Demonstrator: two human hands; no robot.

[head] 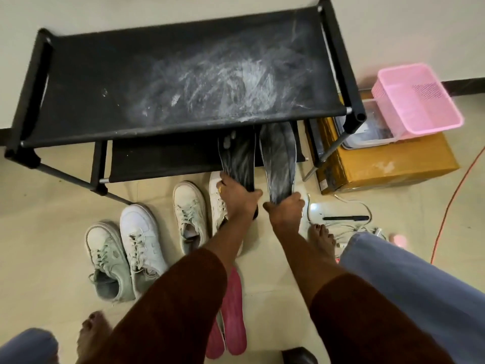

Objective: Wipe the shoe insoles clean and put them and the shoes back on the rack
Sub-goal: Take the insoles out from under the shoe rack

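Head view shows each hand pinching one dark insole: left hand (237, 194), right hand (284, 206), fingers closed on the heels. I judge both insoles should slide flat onto the rack's lower shelf (162, 161), toes first.

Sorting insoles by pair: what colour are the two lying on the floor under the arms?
Pink insoles, seen in the head view, the only one.

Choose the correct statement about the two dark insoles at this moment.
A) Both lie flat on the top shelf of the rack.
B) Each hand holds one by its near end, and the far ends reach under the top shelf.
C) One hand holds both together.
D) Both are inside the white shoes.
B. The left hand grips the left insole and the right hand grips the right insole, their far ends pointing in under the dusty top shelf of the rack.
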